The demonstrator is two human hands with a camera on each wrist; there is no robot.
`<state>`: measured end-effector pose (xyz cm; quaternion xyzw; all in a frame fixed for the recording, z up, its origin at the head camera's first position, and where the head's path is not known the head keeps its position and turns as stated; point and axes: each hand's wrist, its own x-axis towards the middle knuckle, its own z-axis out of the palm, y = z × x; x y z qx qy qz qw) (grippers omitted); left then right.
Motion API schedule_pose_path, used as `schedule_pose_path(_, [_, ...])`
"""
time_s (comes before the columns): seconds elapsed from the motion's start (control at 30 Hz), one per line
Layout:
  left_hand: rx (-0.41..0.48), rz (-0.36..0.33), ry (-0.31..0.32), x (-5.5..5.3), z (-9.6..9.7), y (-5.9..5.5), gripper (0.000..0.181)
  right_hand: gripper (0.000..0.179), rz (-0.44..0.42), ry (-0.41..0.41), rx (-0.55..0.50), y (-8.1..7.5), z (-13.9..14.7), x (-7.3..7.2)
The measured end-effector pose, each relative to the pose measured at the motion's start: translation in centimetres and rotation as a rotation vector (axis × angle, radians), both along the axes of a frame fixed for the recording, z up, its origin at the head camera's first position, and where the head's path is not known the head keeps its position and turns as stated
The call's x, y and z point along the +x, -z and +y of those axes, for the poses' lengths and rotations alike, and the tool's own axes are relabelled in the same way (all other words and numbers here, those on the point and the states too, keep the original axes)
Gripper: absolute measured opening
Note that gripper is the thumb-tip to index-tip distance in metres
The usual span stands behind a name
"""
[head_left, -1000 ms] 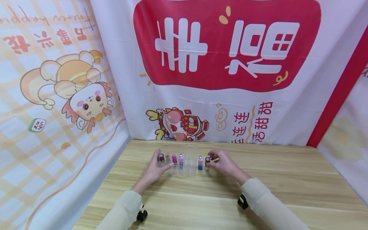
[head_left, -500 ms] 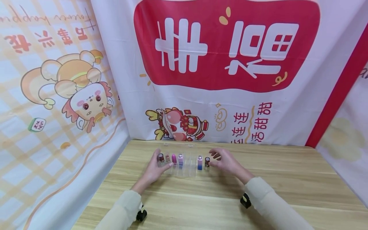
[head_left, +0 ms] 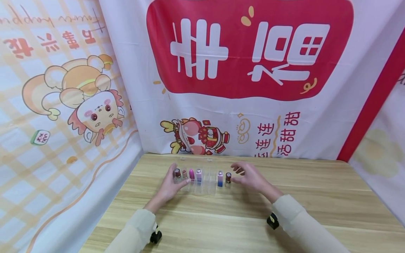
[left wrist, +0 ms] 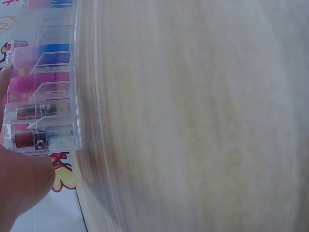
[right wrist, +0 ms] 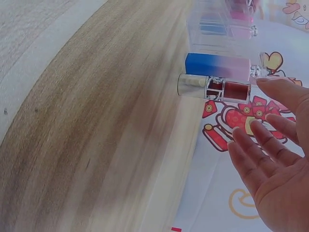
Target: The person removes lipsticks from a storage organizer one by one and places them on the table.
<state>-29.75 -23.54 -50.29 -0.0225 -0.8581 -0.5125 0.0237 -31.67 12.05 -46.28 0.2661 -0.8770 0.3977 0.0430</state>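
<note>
My left hand (head_left: 168, 187) grips the left end of a clear lipstick organizer (head_left: 202, 191), its thumb at the front. Upright in the organizer's slots are a dark red-capped lipstick (head_left: 177, 173), a small reddish one (head_left: 185, 173), a magenta tube (head_left: 191, 174) and a pink-and-blue tube (head_left: 199, 174). Just right of the organizer, another pink-and-blue tube (head_left: 220, 179) stands on the table beside a clear-based lipstick with a dark red cap (head_left: 228, 177). My right hand (head_left: 250, 177) is spread beside that lipstick, holding nothing. Its thumb tip is close to the cap (right wrist: 236, 91); I cannot tell whether they touch.
The wooden table (head_left: 221, 225) runs back to a printed cloth wall (head_left: 246, 105) just behind the organizer. A second cloth (head_left: 63, 168) borders the left side. The organizer's slots on its right side hold no tubes.
My right hand has let go of the dark red-capped lipstick and drawn slightly right, its fingers opening. The lipstick stays standing. The left hand and organizer have not moved.
</note>
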Motion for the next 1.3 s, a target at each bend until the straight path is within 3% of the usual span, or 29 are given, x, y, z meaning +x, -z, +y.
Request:
schedule_pose_path(0.5, [0.0, 0.025, 0.005, -0.1, 0.0, 0.1, 0.113, 0.05, 0.024, -0.012, -0.016, -0.9, 0.1, 0.7])
schedule_pose_path(1.3, [-0.01, 0.017, -0.001, 0.0, -0.1, 0.0, 0.114, 0.05, 0.018, -0.043, -0.017, -2.8, -2.5, 1.7])
